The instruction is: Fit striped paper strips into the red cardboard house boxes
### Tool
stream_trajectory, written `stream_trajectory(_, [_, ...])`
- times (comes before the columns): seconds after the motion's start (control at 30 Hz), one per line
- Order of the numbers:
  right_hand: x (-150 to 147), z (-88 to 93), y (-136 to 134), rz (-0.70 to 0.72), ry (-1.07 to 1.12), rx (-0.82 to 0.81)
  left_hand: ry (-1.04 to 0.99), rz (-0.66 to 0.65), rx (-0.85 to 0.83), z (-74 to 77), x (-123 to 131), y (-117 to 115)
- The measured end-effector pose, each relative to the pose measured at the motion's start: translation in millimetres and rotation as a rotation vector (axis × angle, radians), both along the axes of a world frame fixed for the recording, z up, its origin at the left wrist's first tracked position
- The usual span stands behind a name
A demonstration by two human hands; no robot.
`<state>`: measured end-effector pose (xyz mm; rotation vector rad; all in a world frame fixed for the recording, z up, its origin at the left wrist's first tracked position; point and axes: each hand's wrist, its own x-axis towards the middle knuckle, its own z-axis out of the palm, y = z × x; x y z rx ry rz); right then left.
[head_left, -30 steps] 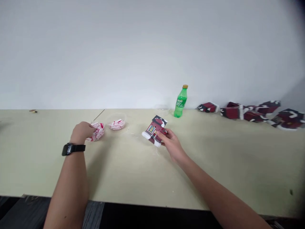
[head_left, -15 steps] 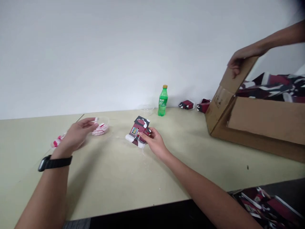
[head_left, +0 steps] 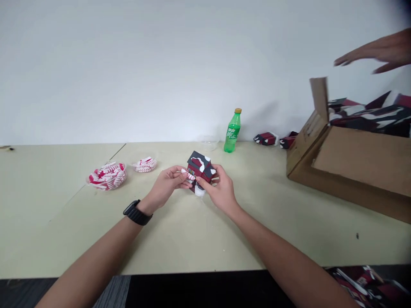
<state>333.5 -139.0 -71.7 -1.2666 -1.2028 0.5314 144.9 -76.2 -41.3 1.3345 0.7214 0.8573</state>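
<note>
A small model house [head_left: 199,162], dark red with a dark grey roof and white snow-like patches, is tilted just above the table in my right hand [head_left: 223,190]. The fingers of that hand are closed round its right side. My left hand [head_left: 169,184] pinches a small white piece with red stripes [head_left: 189,174] against the front of the house. Whether the piece is attached there I cannot tell. Left of my hands, a clear bowl of striped pieces [head_left: 108,176] sits near a smaller bowl of similar pieces [head_left: 145,165].
Behind the house stand a green soda bottle [head_left: 232,131] and a clear container [head_left: 208,142]. Two more red houses [head_left: 266,138] lie by the wall. An open cardboard box [head_left: 359,160] full of houses is at right, with another person's hand [head_left: 382,49] above it. More houses [head_left: 369,284] lie lower right.
My left hand has moved from the bowls to the house with a striped piece. The house has turned in my right hand. The other person's hand has let go of the box flap.
</note>
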Motion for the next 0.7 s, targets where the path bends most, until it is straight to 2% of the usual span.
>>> stream_trajectory(0.13, [2.1,-0.6,-1.0,-0.026,-0.076,0.027,-0.057,0.061,0.068,0.4,1.9,-1.1])
stream_trajectory(0.27, [3.4,-2.2,-1.4,-0.023,-0.088,0.044,-0.100,0.080,0.005,3.0,3.3,-3.0])
stream_trajectory(0.5, [4.5,-4.9,-2.7,0.005,-0.180,0.118,-0.064,0.085,-0.041,1.9,3.2,-4.3])
stream_trajectory(0.7, [6.2,-7.5,-2.3,-0.003,-0.239,0.119,-0.054,0.118,0.026,-1.7,5.6,-5.6])
